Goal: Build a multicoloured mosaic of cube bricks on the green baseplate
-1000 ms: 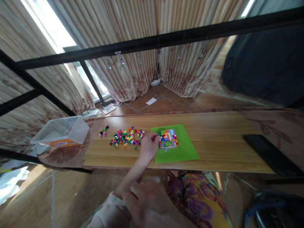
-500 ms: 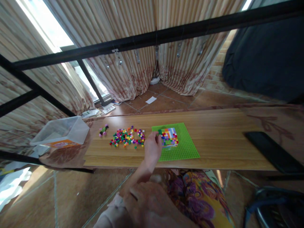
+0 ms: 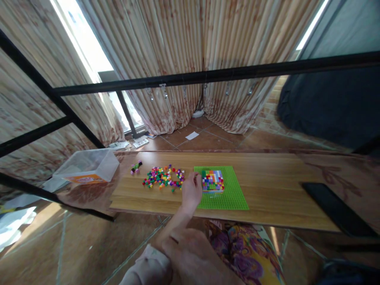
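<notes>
My left hand (image 3: 192, 190) reaches over the left edge of a green studded baseplate (image 3: 234, 198). Its thumb and fingers are pinched together beside the left side of a square block of multicoloured toy bricks (image 3: 213, 181). Anything between the fingertips is too small to make out. A dark green brick (image 3: 203, 173) shows at the block's upper left corner. Left of the hand lies a loose heap of small coloured bricks (image 3: 160, 176). My right hand (image 3: 192, 246) rests across my left forearm, its fingers bent over it and partly hidden.
A clear plastic bin (image 3: 89, 164) with an orange label stands at the wooden board's (image 3: 267, 178) left end. Near it sits a small pink, green and black cluster (image 3: 136, 167). A dark flat tablet-like object (image 3: 338, 208) lies at the right. A black metal rail (image 3: 237, 75) crosses behind.
The camera view has tilted, so the board and bricks appear lower. My left fingertips have drawn slightly left from the brick block. My right hand stays on my left forearm.
</notes>
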